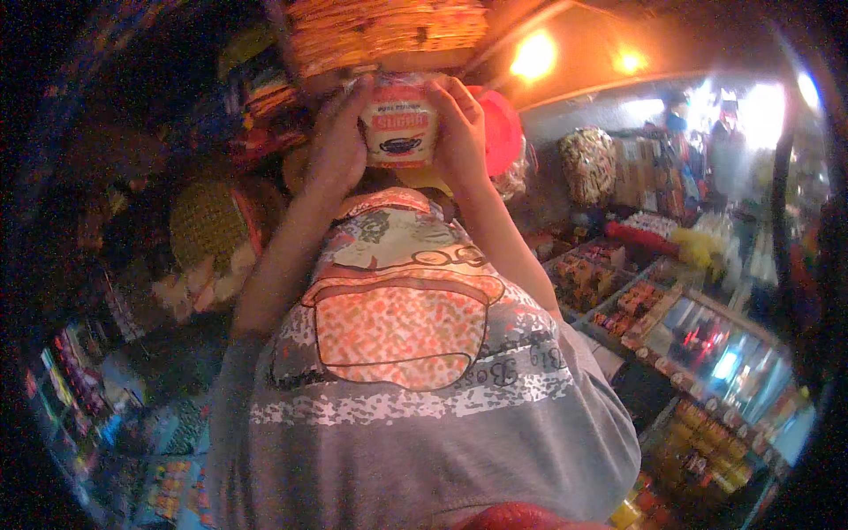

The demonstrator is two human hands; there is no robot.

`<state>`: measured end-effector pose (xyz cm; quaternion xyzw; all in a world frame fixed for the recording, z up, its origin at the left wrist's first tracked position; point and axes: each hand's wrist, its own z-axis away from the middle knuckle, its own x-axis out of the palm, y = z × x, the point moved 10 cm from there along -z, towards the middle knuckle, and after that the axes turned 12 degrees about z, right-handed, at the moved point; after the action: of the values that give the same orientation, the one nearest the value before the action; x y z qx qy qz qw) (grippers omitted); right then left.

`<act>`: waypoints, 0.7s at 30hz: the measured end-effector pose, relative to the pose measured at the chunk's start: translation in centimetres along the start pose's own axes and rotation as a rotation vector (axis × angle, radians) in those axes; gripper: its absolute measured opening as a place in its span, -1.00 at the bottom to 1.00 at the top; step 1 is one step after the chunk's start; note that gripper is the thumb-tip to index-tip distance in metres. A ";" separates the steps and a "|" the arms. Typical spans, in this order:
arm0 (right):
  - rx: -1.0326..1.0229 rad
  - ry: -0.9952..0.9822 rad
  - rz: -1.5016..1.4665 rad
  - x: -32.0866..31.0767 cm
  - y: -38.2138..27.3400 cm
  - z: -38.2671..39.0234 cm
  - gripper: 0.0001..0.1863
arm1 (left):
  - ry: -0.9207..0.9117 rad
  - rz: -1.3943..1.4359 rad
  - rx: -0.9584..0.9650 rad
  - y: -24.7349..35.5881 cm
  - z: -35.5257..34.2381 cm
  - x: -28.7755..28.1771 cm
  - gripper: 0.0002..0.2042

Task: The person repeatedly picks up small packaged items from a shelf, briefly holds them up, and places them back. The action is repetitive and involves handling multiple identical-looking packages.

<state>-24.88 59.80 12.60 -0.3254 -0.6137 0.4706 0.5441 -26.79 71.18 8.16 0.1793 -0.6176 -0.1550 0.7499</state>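
Between my two hands is a small bag of sugar (pixel 401 124), white and red with a dark cup pictured on its front. It stays upright at the far end of my stretched arms. My left hand (pixel 342 137) grips the bag's left side, fingers closed along the edge. On the opposite side my right hand (pixel 458 131) clasps it, the thumb and fingers near the upper right corner. Part of the fingers of both hands is hidden. Just right of my right hand shows a round pinkish-red object (pixel 500 132).
A stack of orange-yellow bundles (pixel 386 34) rises just beyond the bag. On the right are a glass-topped display case (pixel 717 340), open trays of small packets (pixel 587 276) and a full clear sack (pixel 588 163). A woven basket (pixel 205 221) is at the left.
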 end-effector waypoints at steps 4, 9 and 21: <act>-0.055 0.122 0.072 -2.1 -1.9 0.8 -0.89 | -0.062 0.046 -0.129 -1.8 -0.3 2.6 -0.73; -0.130 0.273 0.312 -5.0 -3.0 0.8 -0.88 | -0.100 0.044 -0.131 -2.9 -1.5 4.2 -0.81; -0.029 0.217 0.020 -7.2 -1.2 -2.8 -0.91 | -0.148 -0.380 0.414 0.7 -2.9 4.2 -0.78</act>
<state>-20.58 53.47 11.02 -0.3884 -0.5546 0.4290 0.5979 -23.11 70.11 11.64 0.4292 -0.6446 -0.1764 0.6076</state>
